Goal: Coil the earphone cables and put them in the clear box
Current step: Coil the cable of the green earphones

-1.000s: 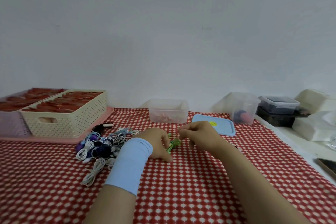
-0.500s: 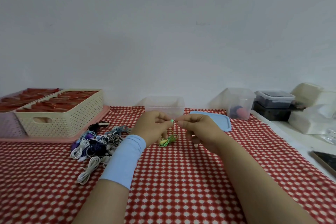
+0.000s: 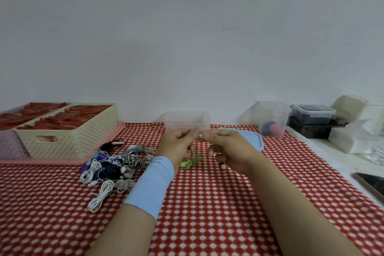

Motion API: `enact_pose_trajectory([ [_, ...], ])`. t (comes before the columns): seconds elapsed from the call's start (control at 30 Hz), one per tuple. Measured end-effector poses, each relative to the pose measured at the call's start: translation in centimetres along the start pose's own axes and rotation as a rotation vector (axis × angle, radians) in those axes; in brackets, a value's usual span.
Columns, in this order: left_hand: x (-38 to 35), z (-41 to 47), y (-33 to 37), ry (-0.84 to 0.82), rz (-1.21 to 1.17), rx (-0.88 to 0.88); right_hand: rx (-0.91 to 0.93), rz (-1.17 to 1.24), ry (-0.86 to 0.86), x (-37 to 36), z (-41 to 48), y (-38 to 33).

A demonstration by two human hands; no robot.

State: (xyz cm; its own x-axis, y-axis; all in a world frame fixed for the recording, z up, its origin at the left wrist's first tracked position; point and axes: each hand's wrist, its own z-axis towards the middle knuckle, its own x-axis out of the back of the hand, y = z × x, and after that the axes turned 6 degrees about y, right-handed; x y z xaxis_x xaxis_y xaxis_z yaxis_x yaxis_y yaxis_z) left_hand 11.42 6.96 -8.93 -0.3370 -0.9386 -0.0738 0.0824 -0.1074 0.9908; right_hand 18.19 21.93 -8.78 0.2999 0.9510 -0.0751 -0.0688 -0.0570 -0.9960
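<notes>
Two hands, left grip (image 3: 178,143) and right grip (image 3: 226,147) both pinching green cable (image 3: 192,161) tip, box (image 3: 187,119) just farther, pile (image 3: 116,162) left on worktop (image 3: 207,203)

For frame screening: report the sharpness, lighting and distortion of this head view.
Head view: soft even light, faint shadows under the left hand and right hand; the green earphone cable they pinch is small and slightly blurred; the clear box blends into the pale wall; wide-angle stretch at the edges.

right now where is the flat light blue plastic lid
Head view, right of centre: the light blue lid lies flat just behind the right hand, between the low clear box and the taller clear tub.
</notes>
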Motion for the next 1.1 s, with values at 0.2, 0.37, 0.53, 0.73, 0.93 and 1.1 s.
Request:
enact_pose_trajectory([
  [0.2,-0.1,-0.1,0.0,-0.011,-0.033,-0.072,0.014,0.017,0.003,0.0,-0.1,0.0],
  [0.37,0.4,0.0,0.0,-0.058,-0.004,-0.110,-0.002,0.041,0.001,0.0,-0.2,-0.3],
  [0.53,0.4,0.0,-0.1,-0.120,0.004,-0.138,0.001,0.106,-0.001,0.4,-0.4,-0.7],
  [0.73,0.6,0.0,0.1,-0.133,0.011,-0.129,-0.014,0.114,-0.013,0.6,-0.4,-0.8],
  [0.93,0.8,0.1,0.1,-0.162,0.057,-0.161,-0.054,0.071,-0.041,0.8,-0.5,-1.0],
  [1.1,1.0,0.0,0.1,-0.213,0.067,-0.152,-0.088,0.068,-0.072,1.2,-0.5,-0.9],
])
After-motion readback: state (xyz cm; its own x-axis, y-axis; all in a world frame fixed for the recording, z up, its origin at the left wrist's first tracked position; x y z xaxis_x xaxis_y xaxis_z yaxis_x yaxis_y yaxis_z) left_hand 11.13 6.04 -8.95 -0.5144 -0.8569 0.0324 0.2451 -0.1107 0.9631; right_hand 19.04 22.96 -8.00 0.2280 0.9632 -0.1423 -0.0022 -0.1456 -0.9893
